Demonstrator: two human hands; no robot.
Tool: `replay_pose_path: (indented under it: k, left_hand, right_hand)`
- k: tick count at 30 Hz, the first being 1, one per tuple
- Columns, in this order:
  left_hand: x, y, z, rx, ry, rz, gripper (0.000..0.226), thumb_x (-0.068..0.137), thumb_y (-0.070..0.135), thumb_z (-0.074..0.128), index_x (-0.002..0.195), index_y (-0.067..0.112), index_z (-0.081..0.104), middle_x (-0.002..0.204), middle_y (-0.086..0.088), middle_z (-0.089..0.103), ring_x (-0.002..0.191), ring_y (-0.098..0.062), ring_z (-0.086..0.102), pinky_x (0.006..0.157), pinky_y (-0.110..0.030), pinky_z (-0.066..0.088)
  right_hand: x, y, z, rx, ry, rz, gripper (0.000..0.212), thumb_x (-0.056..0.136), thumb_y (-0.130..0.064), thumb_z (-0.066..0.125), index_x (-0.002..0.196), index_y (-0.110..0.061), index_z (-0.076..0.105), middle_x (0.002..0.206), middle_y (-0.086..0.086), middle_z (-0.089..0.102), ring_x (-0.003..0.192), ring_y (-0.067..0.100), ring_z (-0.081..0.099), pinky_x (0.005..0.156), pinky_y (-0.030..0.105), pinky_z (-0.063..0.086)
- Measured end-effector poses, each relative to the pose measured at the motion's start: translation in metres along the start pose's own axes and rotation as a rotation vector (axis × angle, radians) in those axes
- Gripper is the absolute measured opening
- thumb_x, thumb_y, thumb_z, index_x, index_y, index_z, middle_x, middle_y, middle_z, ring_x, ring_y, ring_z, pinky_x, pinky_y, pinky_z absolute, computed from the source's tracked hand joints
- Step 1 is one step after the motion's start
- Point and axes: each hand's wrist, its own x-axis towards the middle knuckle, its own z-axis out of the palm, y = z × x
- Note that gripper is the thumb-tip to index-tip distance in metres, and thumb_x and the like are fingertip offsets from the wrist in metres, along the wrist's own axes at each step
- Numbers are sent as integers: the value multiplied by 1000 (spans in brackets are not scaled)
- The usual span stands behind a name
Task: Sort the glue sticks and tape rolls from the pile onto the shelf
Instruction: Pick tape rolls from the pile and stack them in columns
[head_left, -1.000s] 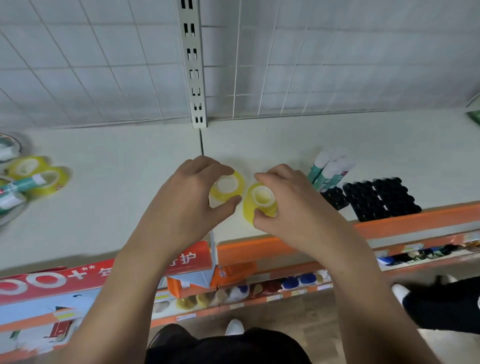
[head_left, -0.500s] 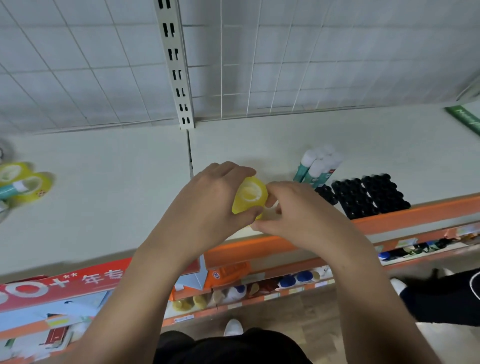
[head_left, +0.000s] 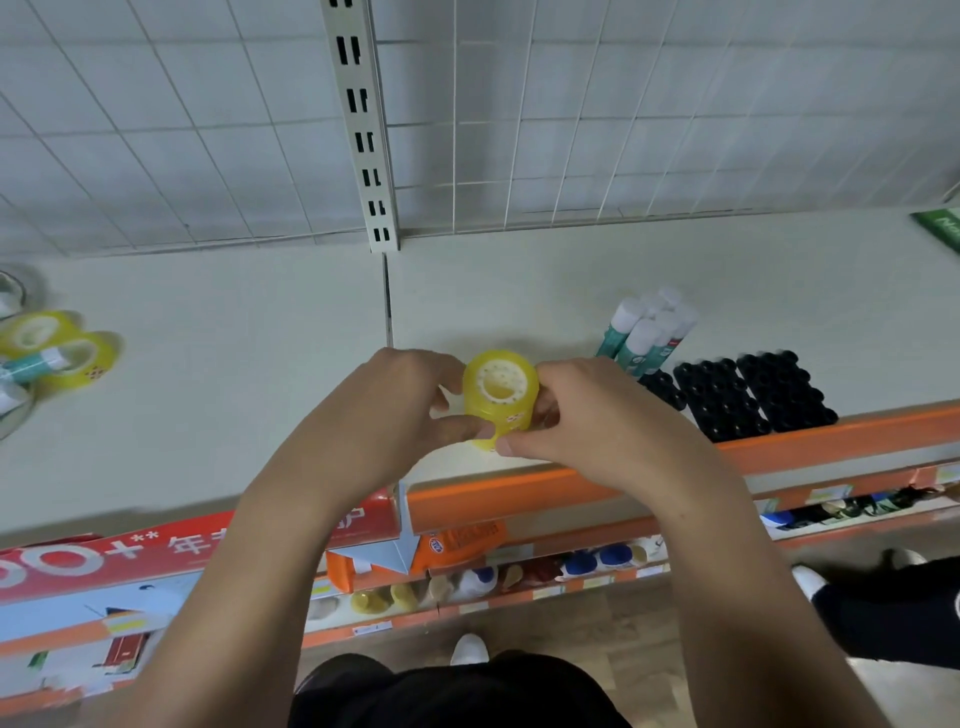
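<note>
Cream-white shelf (head_left: 234, 415) spans the view, with an orange lip along its front. Over that front edge the left hand (head_left: 395, 410) and right hand (head_left: 597, 415) meet, each with fingers curled round one side of the same load. To their right sit black studded blocks (head_left: 748, 395), and far left lies the mixed pile (head_left: 57, 353), which holds more yellow rolls and at least one glue stick. Upright glue sticks (head_left: 644, 332) stand behind the blocks. A second ago each hand had its own roll, side by side. Now the tape rolls (head_left: 501, 400) form one stack, gripped near the shelf front. Whether it rests on the board is unclear. Sorting looks partly done.
</note>
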Motion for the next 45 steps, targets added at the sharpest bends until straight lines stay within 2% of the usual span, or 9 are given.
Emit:
replay_pose_path:
  k: [2,7,14,20,24,27,39,42,45]
  left_hand:
    - [1,2,4,-9,6,-1,34,80,45,72,107,25,71,91,16,65,77,-5,64,77,-34,54]
    - [5,2,5,39,-24,-18,37,81,48,70,108,24,71,95,5,73,79,-10,66,78,-34,54]
    - [5,6,12,6,-26,-42,33,75,35,80,103,21,70,95,8,72,85,-11,66,80,-35,53]
    - [10,0,14,-35,46,-88,23,76,31,80,95,21,71,87,11,70,74,-9,65,76,-33,53]
    - [11,-5,15,-15,68,-87,24,79,28,77,100,21,68,90,11,68,78,-10,64,76,-30,53]
    - [12,-12,14,-5,96,-107,24,80,27,77,101,19,67,85,12,62,78,-12,63,76,-30,52]
    - [13,-21,17,-46,162,-111,30,81,29,75,106,14,66,101,3,67,76,-14,62,74,-31,50]
    - [11,-21,17,-49,160,-102,32,80,29,76,107,15,66,103,1,65,77,-15,61,71,-25,47]
    - [5,-21,16,-12,156,-126,44,77,32,79,115,16,64,108,-2,61,79,-16,59,70,-23,43]
  right_hand:
    - [2,1,-1,-3,-9,2,38,78,-46,78,92,-12,68,87,2,71,78,19,68,75,43,56]
    - [3,1,-2,-23,-8,8,38,78,-45,78,92,-11,68,85,2,71,76,19,68,74,42,55]
    - [3,3,4,-33,37,7,35,76,-37,82,92,-11,64,84,1,70,76,18,67,73,42,56]
    - [12,0,10,-53,79,-34,40,79,-39,79,99,-11,60,91,2,67,80,19,65,73,38,54]
    - [19,0,13,-36,123,-57,42,79,-41,79,101,-10,61,92,2,65,83,18,62,70,33,51]
    - [23,-3,17,8,155,-65,40,79,-39,79,98,-9,62,90,3,65,82,18,61,72,35,52]
    - [32,-5,24,35,187,-23,37,81,-39,76,94,-9,60,91,3,61,82,19,57,71,35,48]
    - [27,-5,22,31,178,-13,39,81,-40,76,101,-10,62,95,2,59,84,17,56,69,29,46]
    - [11,-4,16,-41,172,14,48,83,-42,74,114,-9,60,100,1,59,89,17,57,75,31,49]
